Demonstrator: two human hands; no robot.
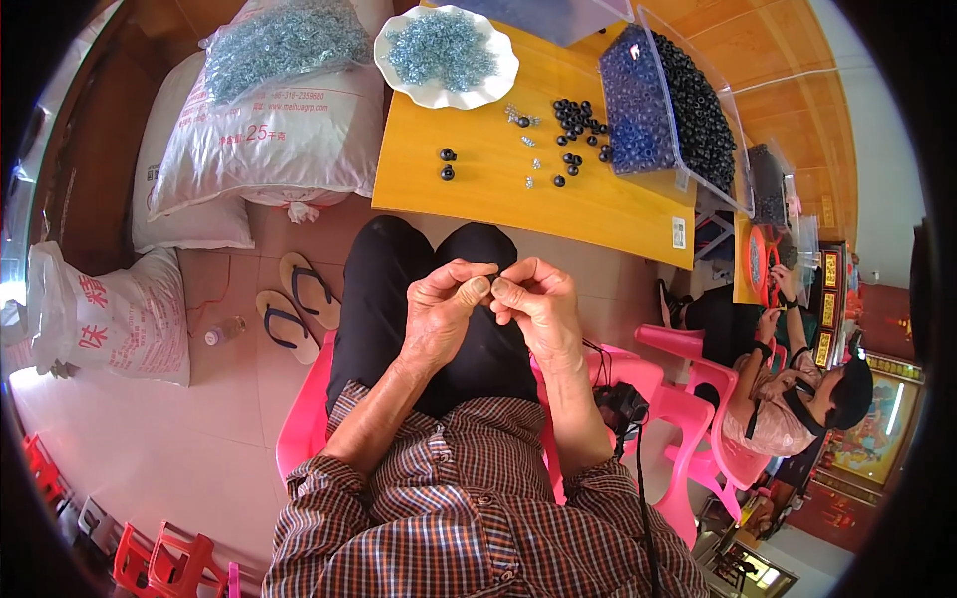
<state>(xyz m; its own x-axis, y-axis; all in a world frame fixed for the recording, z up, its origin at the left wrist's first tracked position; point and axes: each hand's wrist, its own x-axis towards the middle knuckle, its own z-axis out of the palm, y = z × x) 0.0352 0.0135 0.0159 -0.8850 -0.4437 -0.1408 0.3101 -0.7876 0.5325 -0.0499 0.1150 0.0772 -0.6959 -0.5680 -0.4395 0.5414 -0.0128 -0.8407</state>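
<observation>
While both hands (493,299) pinch something tiny (too small to tell), a clear bin (666,100) holds black beads (698,110).

A yellow table (478,169) at upper centre holds a white plate (446,92) of screws, loose black beads (576,117), and a clear bin (666,105).

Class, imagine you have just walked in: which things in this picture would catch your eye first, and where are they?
Probably the two hands, left hand and right hand, pinched together over the lap at centre around something too small to make out. Beyond them, a yellow table holds scattered black beads, a white dish of small metal parts and a clear tub of beads.
</observation>
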